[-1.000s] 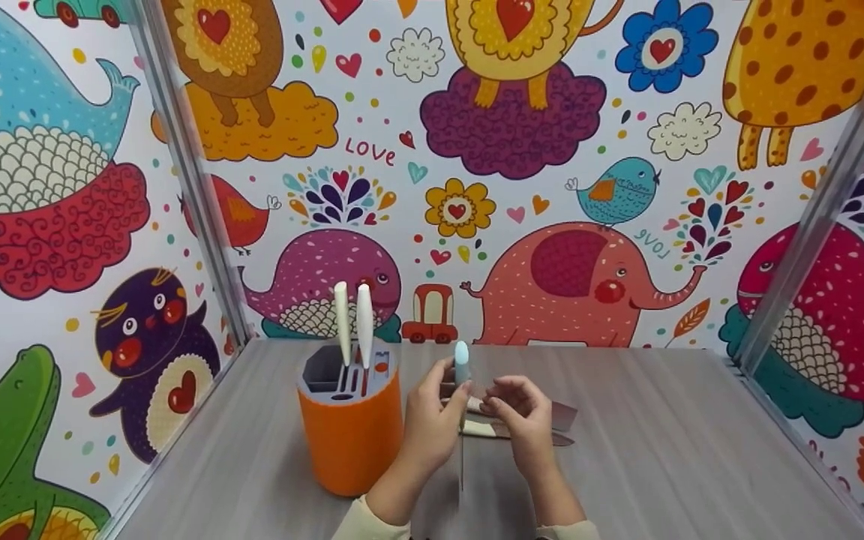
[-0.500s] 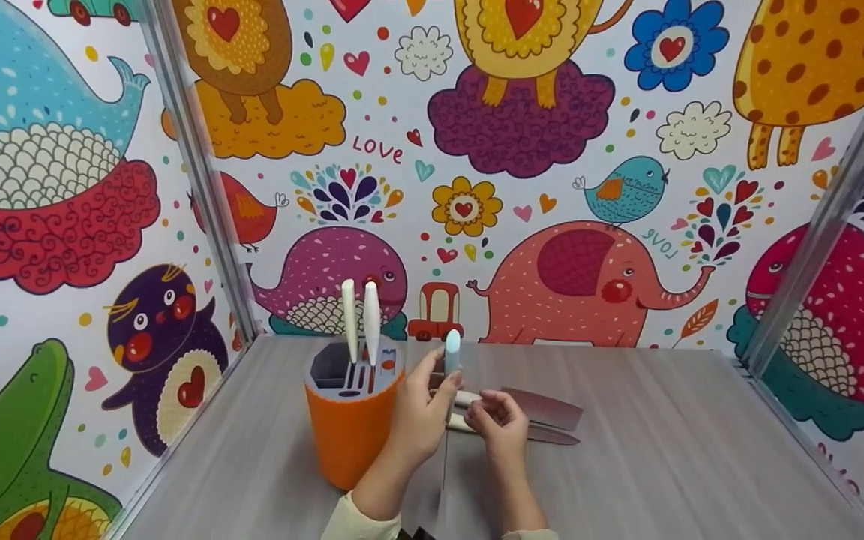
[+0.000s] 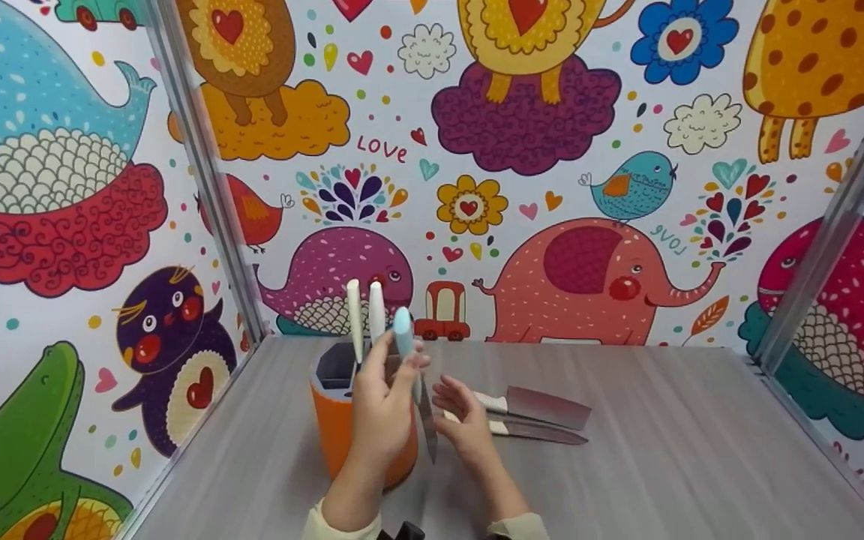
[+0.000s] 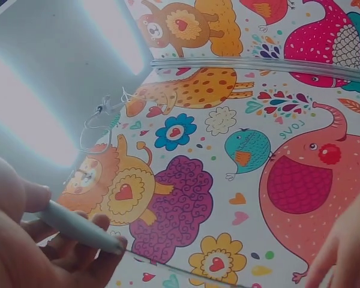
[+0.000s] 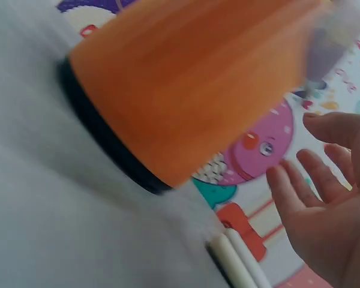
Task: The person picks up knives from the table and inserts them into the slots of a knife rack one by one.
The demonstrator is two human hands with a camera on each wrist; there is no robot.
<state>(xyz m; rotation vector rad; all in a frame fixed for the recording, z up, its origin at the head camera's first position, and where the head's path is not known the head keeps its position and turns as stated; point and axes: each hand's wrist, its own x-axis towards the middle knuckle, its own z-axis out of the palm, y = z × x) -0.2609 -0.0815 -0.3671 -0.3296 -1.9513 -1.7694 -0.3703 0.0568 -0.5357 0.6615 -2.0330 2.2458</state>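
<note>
My left hand [image 3: 381, 405] grips the light-blue handle of a knife [image 3: 403, 327]. Its blade points down, beside the orange knife block [image 3: 329, 427] and partly in front of it. In the left wrist view, the thumb and fingers close round that handle [image 4: 78, 227]. My right hand [image 3: 466, 421] is just right of the blade, holding nothing, its fingers loosely spread in the right wrist view. Two pale-handled knives, one cream [image 3: 355, 319] and one white [image 3: 377, 306], stand upright in the block. My left hand hides part of the block's slotted top.
On the table [image 3: 649, 457], right of my hands, lie a cleaver [image 3: 550, 407] and a narrower knife [image 3: 544, 433], blades pointing right. My right hand covers part of the pale handles. Patterned panels [image 3: 567, 187] enclose the back and sides.
My left hand has carried the blue-handled knife left to the block, and the blade's flat side now shows. My right hand has shifted left and its fingers have opened out.
</note>
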